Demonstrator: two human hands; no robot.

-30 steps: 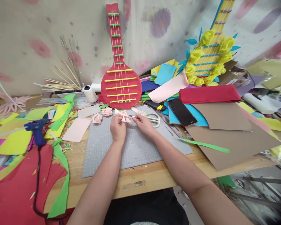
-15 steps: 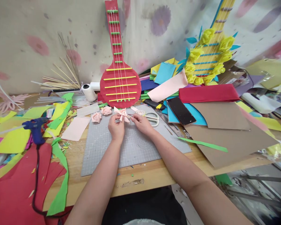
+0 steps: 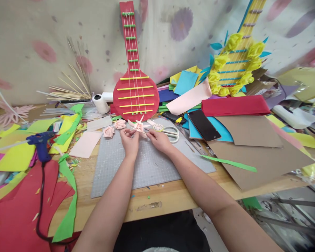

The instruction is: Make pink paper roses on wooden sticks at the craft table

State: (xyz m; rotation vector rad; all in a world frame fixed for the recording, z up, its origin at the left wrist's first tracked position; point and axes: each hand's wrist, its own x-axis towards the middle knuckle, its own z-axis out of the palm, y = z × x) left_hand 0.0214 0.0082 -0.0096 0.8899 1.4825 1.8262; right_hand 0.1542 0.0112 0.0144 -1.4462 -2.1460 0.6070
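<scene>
A pale pink paper flower with pointed, spread petals is held over the grey cutting mat. My left hand pinches it from the left and below. On the other side, my right hand is closed, fingertips close to the flower's right petals; something thin seems to lie between them, too small to name. Two finished-looking pink paper roses, one nearer and another behind, rest on the mat's far left corner. White-handled scissors lie just beyond my right hand.
A red paper lute stands behind the mat, a yellow one at back right. To the left are a blue glue gun, its cord and paper scraps. Right of the mat lie a black phone and brown cardboard.
The pink flower has turned in my left fingers, and its petals now stand more upright and spread. My right hand has shifted only slightly. The whole view has moved a little.
</scene>
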